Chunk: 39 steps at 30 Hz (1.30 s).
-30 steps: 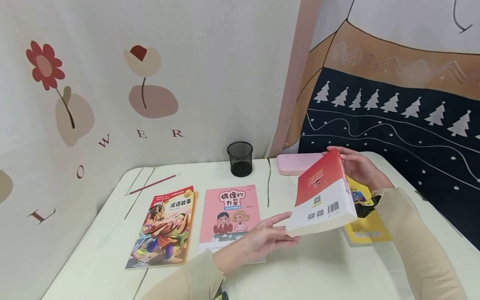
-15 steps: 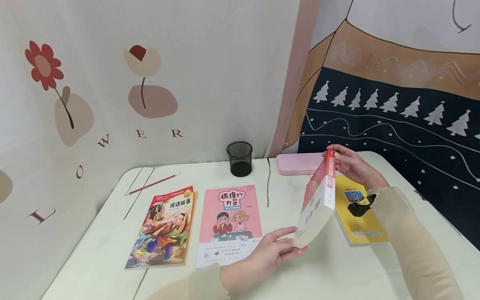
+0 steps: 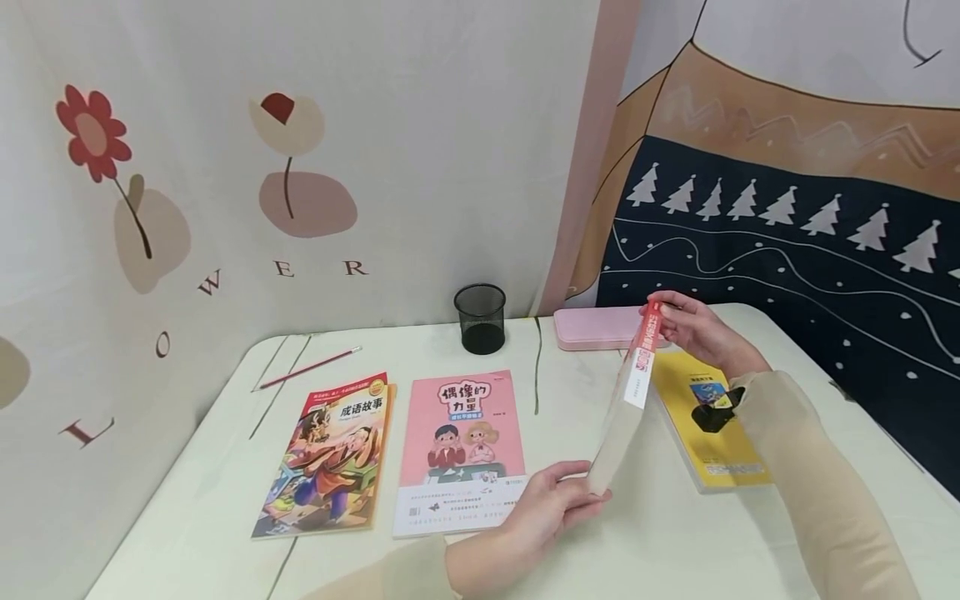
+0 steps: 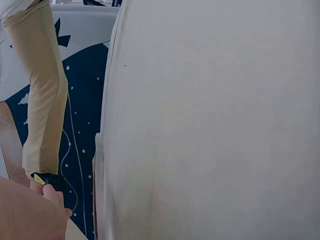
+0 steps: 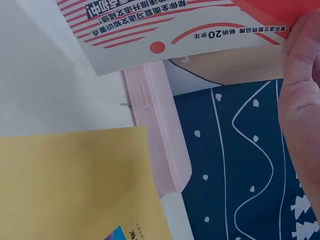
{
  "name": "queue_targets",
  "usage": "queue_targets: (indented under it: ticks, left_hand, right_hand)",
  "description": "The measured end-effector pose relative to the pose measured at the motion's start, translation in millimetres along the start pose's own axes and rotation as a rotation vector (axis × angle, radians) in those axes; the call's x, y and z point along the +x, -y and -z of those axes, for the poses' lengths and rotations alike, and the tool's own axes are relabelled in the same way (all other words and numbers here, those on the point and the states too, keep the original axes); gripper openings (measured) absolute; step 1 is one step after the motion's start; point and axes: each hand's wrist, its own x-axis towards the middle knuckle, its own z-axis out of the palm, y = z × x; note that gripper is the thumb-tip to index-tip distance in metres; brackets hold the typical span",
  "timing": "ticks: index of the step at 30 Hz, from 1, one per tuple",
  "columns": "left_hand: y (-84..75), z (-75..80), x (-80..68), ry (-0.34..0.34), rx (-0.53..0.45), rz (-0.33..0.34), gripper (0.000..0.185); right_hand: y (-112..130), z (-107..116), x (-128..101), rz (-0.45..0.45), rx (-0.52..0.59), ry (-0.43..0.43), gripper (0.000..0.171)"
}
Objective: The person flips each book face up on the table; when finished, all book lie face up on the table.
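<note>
A thick red and white book is held up above the table, tilted, with its spine turned to the head camera. My right hand grips its red upper end. At the lower end, my left hand holds the corner between thumb and fingers. In the right wrist view, the striped cover of the book shows along the top, with the right hand at its edge. The left wrist view catches only part of the left hand; the book is hardly visible there.
On the table lie a pink book, a colourful storybook over an orange-edged one, and a yellow book under the right forearm. Behind them are a red pencil, a black mesh pen holder and a pink pencil case.
The book has turned from showing its back cover to standing edge-on, spine towards the head camera. Its top has shifted slightly left with the right hand, uncovering more of the yellow book.
</note>
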Motion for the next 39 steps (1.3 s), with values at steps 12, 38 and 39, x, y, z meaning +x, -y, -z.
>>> queue_targets:
  ticks: [12,38,39]
  left_hand:
    - [8.2,-6.6,6.4,-0.021,-0.021,0.006,0.036]
    - [23.4,-16.4,-0.3,-0.052,0.006,0.037,0.040]
    - [23.7,-16.6,-1.0,-0.053,0.003,0.040,0.040]
  right_hand:
    - [2,-6,11,-0.111,-0.247,-0.136,0.020]
    - [-26,-22,46,-0.249,-0.555,-0.121,0.058]
    - [-27,-23,48,-0.250,-0.555,-0.115,0.057]
